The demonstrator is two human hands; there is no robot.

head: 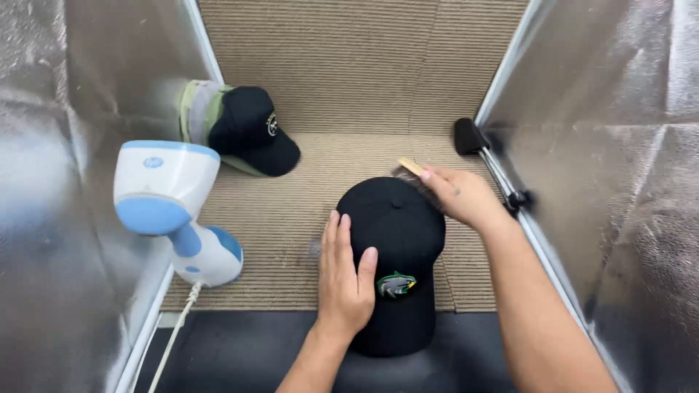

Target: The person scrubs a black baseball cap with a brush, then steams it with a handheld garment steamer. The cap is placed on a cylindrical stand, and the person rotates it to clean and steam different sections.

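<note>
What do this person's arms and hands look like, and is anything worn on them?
Both forearms are bare as far as the view shows, with no sleeves in sight. The left hand and right hand wear no gloves, and no rings, watch or wristband can be seen. A small dark mark sits on the right hand's back.

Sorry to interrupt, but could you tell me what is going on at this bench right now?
A person is brushing a black cap on a ribbed beige mat. The left hand lies flat on the cap's side, and the right hand holds a wooden brush against its crown. A white and blue garment steamer stands at the left, behind it a stack of caps. Silver foil panels enclose the space.
</note>
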